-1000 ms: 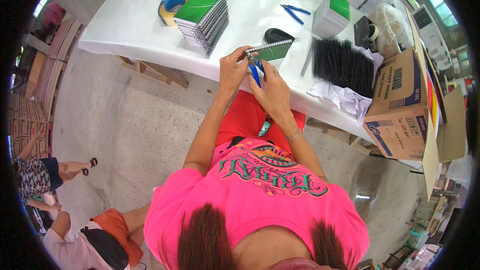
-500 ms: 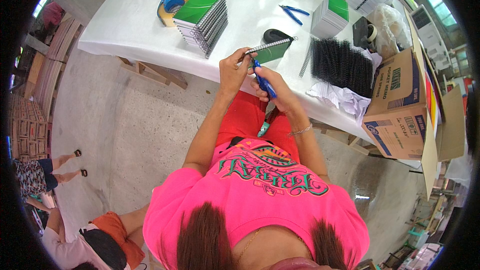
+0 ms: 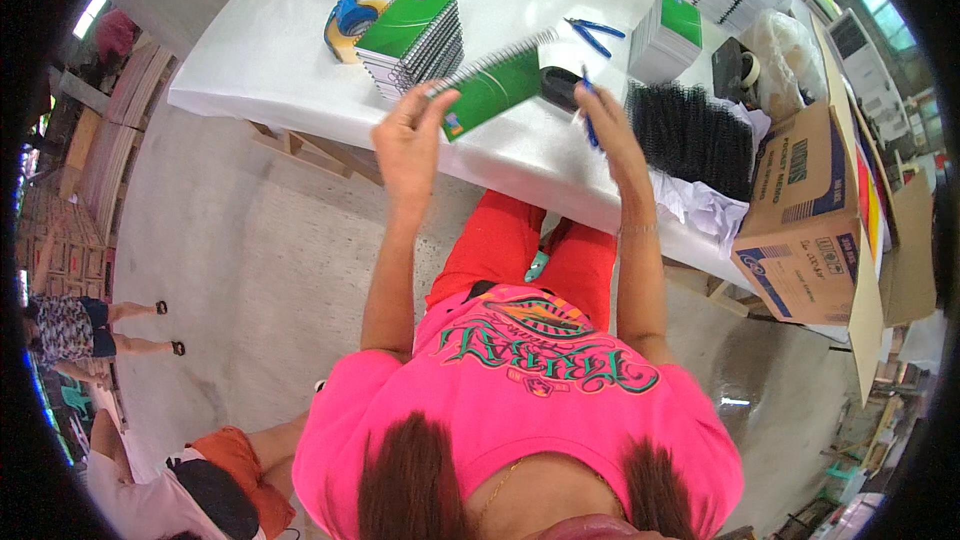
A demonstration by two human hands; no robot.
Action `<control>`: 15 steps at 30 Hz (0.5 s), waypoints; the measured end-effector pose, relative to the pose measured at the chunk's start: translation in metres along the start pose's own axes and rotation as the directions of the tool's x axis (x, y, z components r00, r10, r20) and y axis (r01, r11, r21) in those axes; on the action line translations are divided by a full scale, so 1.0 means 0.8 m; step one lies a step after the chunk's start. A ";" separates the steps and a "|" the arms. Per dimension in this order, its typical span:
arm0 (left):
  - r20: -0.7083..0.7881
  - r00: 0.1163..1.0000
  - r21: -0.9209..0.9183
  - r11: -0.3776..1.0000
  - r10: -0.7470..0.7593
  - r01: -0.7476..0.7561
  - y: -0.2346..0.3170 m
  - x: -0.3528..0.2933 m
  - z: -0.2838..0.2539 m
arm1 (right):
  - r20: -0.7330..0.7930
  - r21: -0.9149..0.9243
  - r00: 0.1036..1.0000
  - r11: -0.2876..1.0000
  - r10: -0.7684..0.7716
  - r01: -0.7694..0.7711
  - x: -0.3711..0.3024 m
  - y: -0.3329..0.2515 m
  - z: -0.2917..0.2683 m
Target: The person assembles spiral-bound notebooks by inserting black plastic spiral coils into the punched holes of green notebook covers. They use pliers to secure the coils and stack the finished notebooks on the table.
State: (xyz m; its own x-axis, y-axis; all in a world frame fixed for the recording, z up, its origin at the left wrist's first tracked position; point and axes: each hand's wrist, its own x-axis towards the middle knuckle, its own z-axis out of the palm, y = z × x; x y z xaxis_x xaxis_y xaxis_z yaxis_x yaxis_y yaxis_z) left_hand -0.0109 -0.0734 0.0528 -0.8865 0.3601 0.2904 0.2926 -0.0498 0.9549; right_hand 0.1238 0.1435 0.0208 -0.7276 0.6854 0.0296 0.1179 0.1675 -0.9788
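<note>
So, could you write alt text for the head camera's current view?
A person's left hand holds a green spiral notebook at a white-covered table, while the right hand grips a blue-handled tool. A stack of similar notebooks stands farther left; black spiral coils and an open cardboard box are to the right.

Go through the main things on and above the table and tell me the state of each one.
Green notebook: tilted, apparently closed, in left hand
Blue-handled pliers: in right hand; jaws blurred
Second pliers: lying, handles spread
Left notebook stack: piled up
Right notebook stack: piled up
Black spirals: heaped
Cardboard box: flaps open
</note>
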 end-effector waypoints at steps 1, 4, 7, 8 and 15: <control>-0.030 0.998 0.007 0.998 0.056 -0.056 0.001 0.015 -0.014 | -0.124 -0.053 0.992 0.999 -0.011 0.004 0.012 -0.006 0.000; -0.070 0.986 -0.068 0.986 0.150 -0.154 0.034 0.059 -0.043 | -0.202 -0.098 0.979 0.994 0.018 -0.038 0.078 0.032 -0.015; -0.064 0.982 -0.104 0.977 0.178 -0.184 0.048 0.115 -0.061 | -0.277 -0.249 0.961 0.966 -0.009 -0.063 0.149 0.088 -0.034; -0.039 0.986 -0.092 0.982 0.165 -0.168 0.045 0.136 -0.063 | -0.303 -0.363 0.952 0.928 -0.036 -0.081 0.166 0.104 -0.044; -0.022 0.999 -0.102 0.994 0.031 -0.034 -0.016 0.204 -0.082 | -0.395 -0.552 0.897 0.832 -0.199 -0.058 0.166 0.117 -0.013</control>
State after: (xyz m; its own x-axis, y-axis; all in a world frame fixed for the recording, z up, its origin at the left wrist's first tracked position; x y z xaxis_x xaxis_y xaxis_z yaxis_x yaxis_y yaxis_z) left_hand -0.1827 -0.0752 0.0923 -0.8846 0.3378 0.3216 0.2841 -0.1566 0.9459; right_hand 0.0451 0.2575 -0.0652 -0.4089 0.8613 0.3016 0.5136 0.4904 -0.7041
